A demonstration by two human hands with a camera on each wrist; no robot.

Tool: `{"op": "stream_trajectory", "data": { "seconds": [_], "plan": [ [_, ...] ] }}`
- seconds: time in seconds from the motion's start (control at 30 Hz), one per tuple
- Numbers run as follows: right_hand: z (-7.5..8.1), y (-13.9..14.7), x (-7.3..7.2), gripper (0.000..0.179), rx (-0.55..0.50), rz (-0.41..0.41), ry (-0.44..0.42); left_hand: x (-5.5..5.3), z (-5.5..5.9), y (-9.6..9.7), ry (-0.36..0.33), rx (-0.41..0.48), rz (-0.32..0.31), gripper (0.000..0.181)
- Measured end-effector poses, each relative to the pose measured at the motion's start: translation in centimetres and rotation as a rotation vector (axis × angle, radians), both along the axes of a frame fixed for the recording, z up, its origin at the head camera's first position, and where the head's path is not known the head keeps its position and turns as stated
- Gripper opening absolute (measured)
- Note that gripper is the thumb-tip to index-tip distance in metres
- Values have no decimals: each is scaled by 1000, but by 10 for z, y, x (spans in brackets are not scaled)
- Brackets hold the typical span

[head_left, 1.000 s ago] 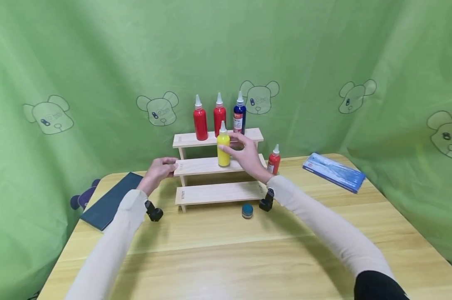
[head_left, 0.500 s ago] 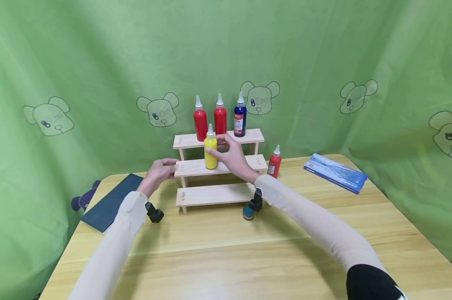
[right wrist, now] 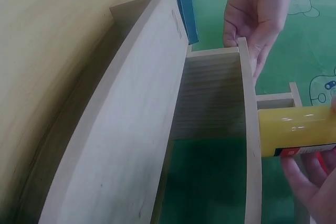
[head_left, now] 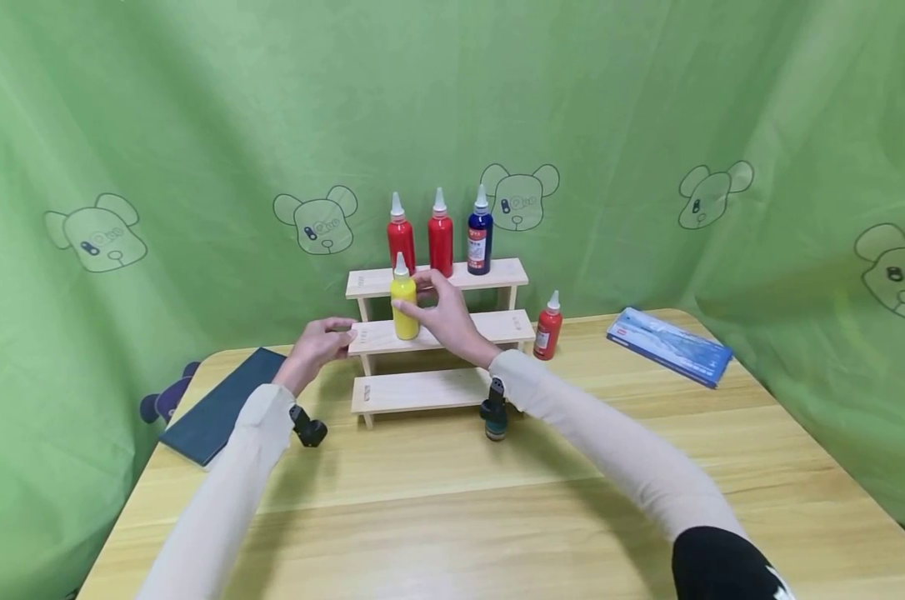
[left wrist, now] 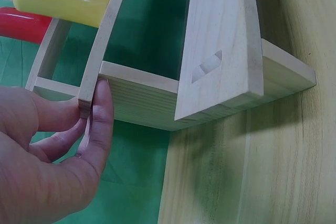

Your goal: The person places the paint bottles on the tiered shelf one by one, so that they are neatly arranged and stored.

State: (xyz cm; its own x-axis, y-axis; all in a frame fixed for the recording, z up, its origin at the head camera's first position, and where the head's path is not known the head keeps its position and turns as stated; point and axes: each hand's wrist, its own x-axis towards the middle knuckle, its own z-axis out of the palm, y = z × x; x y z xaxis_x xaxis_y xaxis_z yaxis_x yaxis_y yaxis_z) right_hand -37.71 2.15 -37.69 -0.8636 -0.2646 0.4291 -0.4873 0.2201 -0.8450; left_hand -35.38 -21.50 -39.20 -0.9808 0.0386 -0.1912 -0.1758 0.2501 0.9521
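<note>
My right hand (head_left: 451, 318) holds a yellow paint bottle (head_left: 404, 308) between thumb and fingers. The bottle is upright, its base on the left part of the middle shelf of a three-step wooden rack (head_left: 467, 385). At that shelf's left end my left hand (head_left: 322, 346) pinches the board's corner, thumb and fingers on either side, as the left wrist view shows. Two red paint bottles (head_left: 441, 244) and a blue paint bottle (head_left: 479, 237) stand on the top shelf. The yellow bottle hides part of the leftmost red one.
A smaller red bottle (head_left: 547, 332) stands on the table right of the rack. A small teal-lidded jar (head_left: 495, 432) is partly hidden behind the right wrist camera. A blue flat box (head_left: 670, 346) lies at right, a dark flat board (head_left: 227, 404) at left.
The right hand has moved left along the middle shelf with the yellow bottle, from near its centre to the left part. The left hand has stayed at the shelf's end.
</note>
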Motion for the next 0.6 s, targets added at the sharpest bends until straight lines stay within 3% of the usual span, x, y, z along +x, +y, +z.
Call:
{"op": "stream_trajectory", "data": {
  "seconds": [0.23, 0.6],
  "plan": [
    [0, -11, -1, 41, 19, -3, 3, 1, 1, -2, -3, 14, 9, 47],
    [7, -3, 0, 39, 38, 23, -42, 0, -2, 1, -16, 39, 7, 47]
  ]
}}
